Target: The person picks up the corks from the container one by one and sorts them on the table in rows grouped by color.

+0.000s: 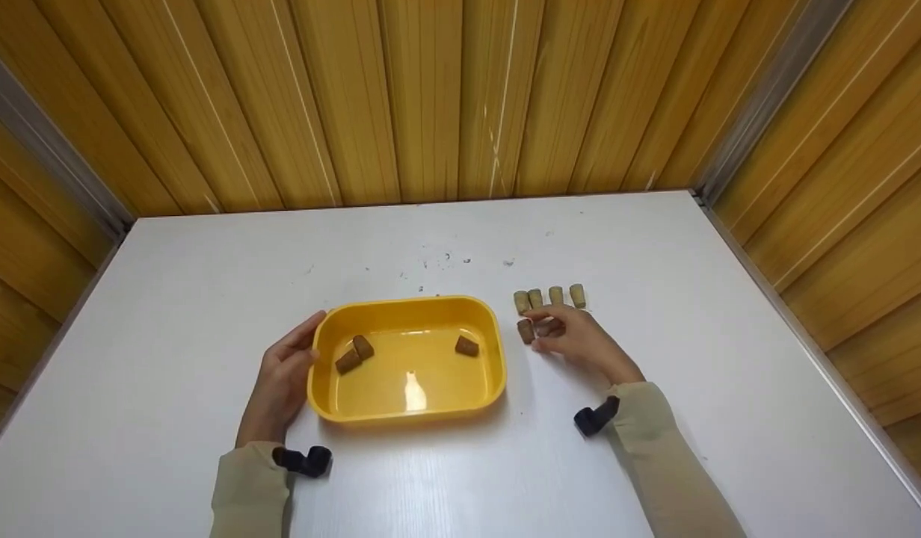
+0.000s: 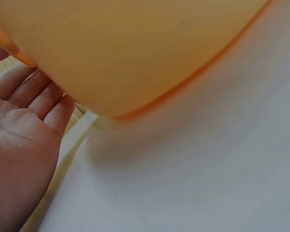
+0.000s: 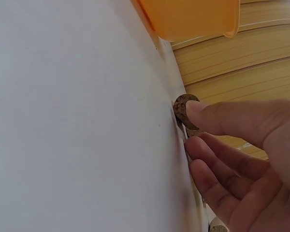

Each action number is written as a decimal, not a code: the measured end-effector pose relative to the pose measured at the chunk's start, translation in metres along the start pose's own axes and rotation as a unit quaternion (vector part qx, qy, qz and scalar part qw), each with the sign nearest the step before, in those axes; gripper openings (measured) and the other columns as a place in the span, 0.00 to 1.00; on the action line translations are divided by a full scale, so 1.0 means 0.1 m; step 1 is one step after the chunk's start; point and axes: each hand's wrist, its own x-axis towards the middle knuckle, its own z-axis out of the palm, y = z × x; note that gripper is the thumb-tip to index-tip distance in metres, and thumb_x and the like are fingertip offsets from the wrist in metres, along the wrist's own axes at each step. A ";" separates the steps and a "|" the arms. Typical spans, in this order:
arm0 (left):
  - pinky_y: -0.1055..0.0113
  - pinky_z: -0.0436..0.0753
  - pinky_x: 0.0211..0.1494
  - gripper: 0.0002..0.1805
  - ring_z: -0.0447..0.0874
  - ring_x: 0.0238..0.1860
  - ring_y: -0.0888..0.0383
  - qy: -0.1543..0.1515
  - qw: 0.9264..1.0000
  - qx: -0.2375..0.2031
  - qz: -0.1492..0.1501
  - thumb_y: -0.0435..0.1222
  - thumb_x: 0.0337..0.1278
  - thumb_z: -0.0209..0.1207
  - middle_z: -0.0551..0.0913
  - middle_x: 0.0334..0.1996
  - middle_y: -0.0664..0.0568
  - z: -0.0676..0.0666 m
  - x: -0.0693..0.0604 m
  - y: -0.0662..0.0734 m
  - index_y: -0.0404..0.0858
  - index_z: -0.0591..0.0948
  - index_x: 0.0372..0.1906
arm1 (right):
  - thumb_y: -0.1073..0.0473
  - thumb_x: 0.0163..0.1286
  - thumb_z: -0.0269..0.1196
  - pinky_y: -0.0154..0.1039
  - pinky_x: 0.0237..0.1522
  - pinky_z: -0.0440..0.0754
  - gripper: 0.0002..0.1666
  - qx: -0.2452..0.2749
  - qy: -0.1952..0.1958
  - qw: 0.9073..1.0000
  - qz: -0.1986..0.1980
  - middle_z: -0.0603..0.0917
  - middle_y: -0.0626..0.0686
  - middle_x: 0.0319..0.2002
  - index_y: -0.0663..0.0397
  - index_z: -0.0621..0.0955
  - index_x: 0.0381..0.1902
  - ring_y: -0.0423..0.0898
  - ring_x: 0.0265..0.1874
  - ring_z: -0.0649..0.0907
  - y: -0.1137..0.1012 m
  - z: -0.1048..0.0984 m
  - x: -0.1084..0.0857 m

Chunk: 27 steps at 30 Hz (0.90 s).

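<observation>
Right hand (image 1: pixel 580 338) pinches brown cork (image 1: pixel 525 332), speckled end showing only in wrist view; relaxed left hand (image 1: pixel 276 385) touches tray's left edge (image 1: pixel 315 388); white table (image 1: pixel 169 321), wood-grain walls (image 1: pixel 423 97).

In both wrist views the top edge crops your yellow tray (image 3: pixel 193 17); your right fingers (image 3: pixel 232 117) cover part of one brown cork (image 3: pixel 180 104).

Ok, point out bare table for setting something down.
Free: table left of the left hand, table right of the right sleeve, and the stretch between the sleeves in front of the yellow tray. Crowded: right of the tray, where the right hand, a brown cork and four light corks sit close.
</observation>
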 end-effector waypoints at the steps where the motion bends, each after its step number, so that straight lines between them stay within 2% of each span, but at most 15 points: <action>1: 0.72 0.67 0.69 0.32 0.68 0.68 0.65 0.001 1.000 0.000 0.000 0.22 0.60 0.41 0.61 0.73 0.45 0.00 0.00 0.00 0.32 0.59 0.72 | 0.64 0.58 0.68 0.48 0.52 0.82 0.27 0.002 0.000 1.000 -0.002 0.83 0.58 0.50 0.54 0.79 0.58 0.53 0.47 0.83 0.00 0.00 0.00; 10: 0.73 0.69 0.68 0.31 0.70 0.66 0.65 0.011 1.000 -0.015 0.003 0.22 0.60 0.44 0.73 0.64 0.58 0.00 0.01 -0.02 0.30 0.60 0.71 | 0.64 0.61 0.66 0.47 0.51 0.83 0.24 0.002 0.014 1.000 -0.026 0.82 0.59 0.52 0.55 0.80 0.56 0.52 0.45 0.83 -0.05 -0.08 0.00; 17: 0.73 0.67 0.69 0.32 0.69 0.66 0.67 0.004 1.000 -0.005 0.002 0.23 0.61 0.44 0.70 0.66 0.57 0.01 0.02 -0.01 0.30 0.58 0.72 | 0.62 0.62 0.66 0.47 0.53 0.83 0.21 -0.016 0.015 0.999 -0.049 0.83 0.59 0.48 0.59 0.81 0.54 0.52 0.45 0.83 -0.22 -0.16 0.02; 22: 0.72 0.68 0.69 0.31 0.69 0.67 0.66 0.008 1.000 -0.004 -0.003 0.23 0.62 0.45 0.69 0.68 0.54 0.01 0.02 0.00 0.31 0.59 0.72 | 0.61 0.63 0.65 0.47 0.55 0.82 0.21 -0.025 -0.001 0.999 -0.044 0.84 0.56 0.48 0.56 0.80 0.55 0.50 0.46 0.82 -0.43 -0.24 0.04; 27: 0.72 0.68 0.69 0.31 0.69 0.66 0.65 0.012 1.000 -0.001 -0.003 0.23 0.61 0.44 0.70 0.68 0.54 0.00 0.01 0.00 0.32 0.60 0.72 | 0.62 0.63 0.64 0.45 0.53 0.82 0.20 -0.033 -0.039 0.997 -0.065 0.85 0.55 0.44 0.55 0.81 0.54 0.48 0.43 0.82 -0.65 -0.28 0.08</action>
